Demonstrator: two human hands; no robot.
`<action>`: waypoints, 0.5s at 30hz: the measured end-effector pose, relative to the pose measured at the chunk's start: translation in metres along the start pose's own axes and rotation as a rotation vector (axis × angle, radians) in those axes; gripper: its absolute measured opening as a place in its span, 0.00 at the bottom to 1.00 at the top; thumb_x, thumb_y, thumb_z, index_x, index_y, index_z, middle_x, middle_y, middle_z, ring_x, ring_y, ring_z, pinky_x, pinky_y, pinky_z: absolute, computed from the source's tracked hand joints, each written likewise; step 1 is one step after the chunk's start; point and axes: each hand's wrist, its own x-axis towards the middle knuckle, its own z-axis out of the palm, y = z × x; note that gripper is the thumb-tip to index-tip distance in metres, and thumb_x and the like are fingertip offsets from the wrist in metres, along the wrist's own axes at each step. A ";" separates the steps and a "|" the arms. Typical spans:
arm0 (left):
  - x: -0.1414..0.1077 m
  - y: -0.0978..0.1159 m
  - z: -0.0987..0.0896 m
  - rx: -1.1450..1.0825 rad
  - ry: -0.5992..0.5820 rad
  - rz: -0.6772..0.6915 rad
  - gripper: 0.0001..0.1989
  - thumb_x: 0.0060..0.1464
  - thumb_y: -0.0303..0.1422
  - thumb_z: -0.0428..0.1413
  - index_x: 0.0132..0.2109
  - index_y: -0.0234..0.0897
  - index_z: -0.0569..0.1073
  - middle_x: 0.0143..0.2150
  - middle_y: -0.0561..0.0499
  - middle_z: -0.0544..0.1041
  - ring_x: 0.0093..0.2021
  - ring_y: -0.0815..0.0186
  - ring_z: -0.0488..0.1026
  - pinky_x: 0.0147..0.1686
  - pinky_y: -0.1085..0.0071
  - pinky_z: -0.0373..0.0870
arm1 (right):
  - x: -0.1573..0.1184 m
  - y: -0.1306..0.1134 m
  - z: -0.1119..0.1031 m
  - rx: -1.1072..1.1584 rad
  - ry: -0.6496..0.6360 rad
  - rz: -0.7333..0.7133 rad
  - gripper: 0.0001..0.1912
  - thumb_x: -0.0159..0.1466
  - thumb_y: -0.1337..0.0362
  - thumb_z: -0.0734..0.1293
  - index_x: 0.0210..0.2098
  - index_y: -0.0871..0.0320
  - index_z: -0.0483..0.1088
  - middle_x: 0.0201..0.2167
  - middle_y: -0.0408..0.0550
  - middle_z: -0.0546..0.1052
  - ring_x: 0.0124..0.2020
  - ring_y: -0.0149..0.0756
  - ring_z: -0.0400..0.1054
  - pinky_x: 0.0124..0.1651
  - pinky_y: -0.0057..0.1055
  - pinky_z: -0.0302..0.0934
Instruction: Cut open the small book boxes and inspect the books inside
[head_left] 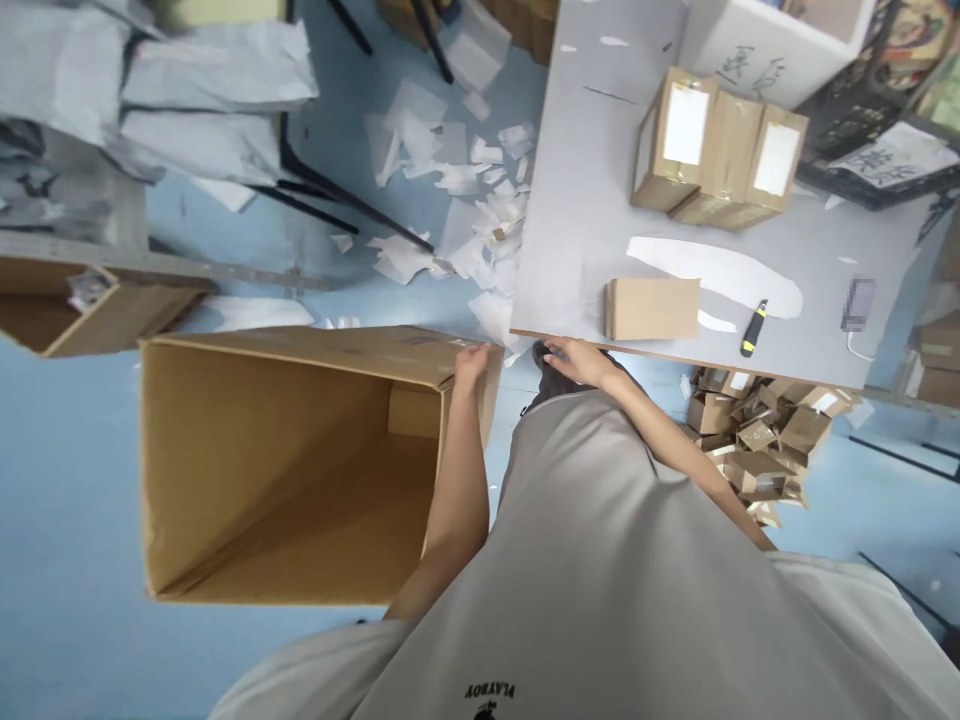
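My left hand (470, 366) is closed on the upper right corner of a large open cardboard box (292, 345), whose inside shows only bare brown walls. Beside the table's front edge, my right hand (579, 362) has its fingers stretched to the left, with nothing visible in them. Just above it, a flat brown carton (654, 309) lies on the grey table (574, 215). To the right of that carton is a black and yellow box cutter (754, 328), partly over a white paper strip (716, 270).
Three taped cartons (720, 150) stand together farther back, before a white box (772, 50). Paper scraps (480, 215) litter the floor left of the table. Many small boxes (772, 435) are heaped at the lower right. Grey parcels (214, 75) are stacked at the upper left.
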 end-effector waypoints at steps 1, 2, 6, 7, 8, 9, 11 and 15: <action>-0.001 0.011 0.004 -0.013 0.000 0.012 0.24 0.74 0.37 0.55 0.69 0.29 0.77 0.61 0.31 0.85 0.62 0.44 0.85 0.61 0.52 0.82 | -0.004 0.007 -0.006 0.037 0.040 0.005 0.19 0.79 0.61 0.68 0.67 0.54 0.79 0.63 0.55 0.86 0.64 0.47 0.82 0.69 0.41 0.71; -0.002 0.023 0.010 -0.030 0.001 0.032 0.25 0.75 0.35 0.52 0.71 0.28 0.75 0.65 0.31 0.84 0.64 0.48 0.84 0.64 0.55 0.81 | -0.009 0.015 -0.013 0.084 0.089 0.004 0.19 0.79 0.61 0.68 0.67 0.55 0.78 0.62 0.55 0.86 0.63 0.46 0.82 0.69 0.40 0.72; -0.009 0.084 0.045 -0.212 -0.053 0.259 0.24 0.76 0.33 0.52 0.73 0.34 0.74 0.71 0.39 0.81 0.69 0.58 0.80 0.71 0.64 0.75 | -0.042 0.079 -0.047 0.284 0.438 0.032 0.21 0.80 0.57 0.64 0.66 0.58 0.78 0.63 0.58 0.85 0.61 0.44 0.82 0.66 0.38 0.74; -0.011 0.099 0.055 -0.270 -0.102 0.321 0.23 0.75 0.32 0.54 0.72 0.35 0.75 0.71 0.39 0.81 0.69 0.58 0.80 0.72 0.63 0.75 | -0.053 0.101 -0.055 0.309 0.567 0.067 0.22 0.80 0.55 0.63 0.65 0.58 0.78 0.64 0.59 0.83 0.62 0.45 0.81 0.66 0.40 0.74; -0.013 0.114 0.064 -0.317 -0.167 0.363 0.23 0.73 0.32 0.56 0.71 0.34 0.75 0.71 0.39 0.81 0.70 0.57 0.80 0.73 0.62 0.74 | -0.064 0.125 -0.063 0.320 0.701 0.115 0.24 0.80 0.52 0.63 0.65 0.58 0.78 0.66 0.61 0.82 0.64 0.47 0.79 0.67 0.42 0.74; -0.015 0.127 0.073 -0.348 -0.240 0.375 0.25 0.70 0.31 0.58 0.71 0.33 0.75 0.72 0.37 0.80 0.71 0.56 0.79 0.74 0.60 0.74 | -0.074 0.151 -0.069 0.330 0.817 0.175 0.25 0.79 0.51 0.63 0.66 0.58 0.77 0.68 0.63 0.80 0.66 0.50 0.78 0.68 0.44 0.74; -0.019 0.150 0.090 -0.367 -0.358 0.328 0.32 0.63 0.27 0.63 0.73 0.31 0.74 0.74 0.34 0.77 0.73 0.52 0.77 0.75 0.56 0.72 | -0.090 0.200 -0.077 0.384 0.944 0.314 0.28 0.77 0.50 0.64 0.68 0.61 0.75 0.71 0.68 0.77 0.69 0.54 0.76 0.70 0.51 0.73; -0.025 0.177 0.119 -0.378 -0.399 0.251 0.41 0.49 0.23 0.69 0.71 0.26 0.74 0.73 0.26 0.77 0.73 0.42 0.77 0.76 0.49 0.71 | -0.101 0.271 -0.073 0.600 0.807 0.418 0.27 0.72 0.52 0.68 0.60 0.64 0.80 0.60 0.71 0.85 0.65 0.61 0.80 0.76 0.63 0.66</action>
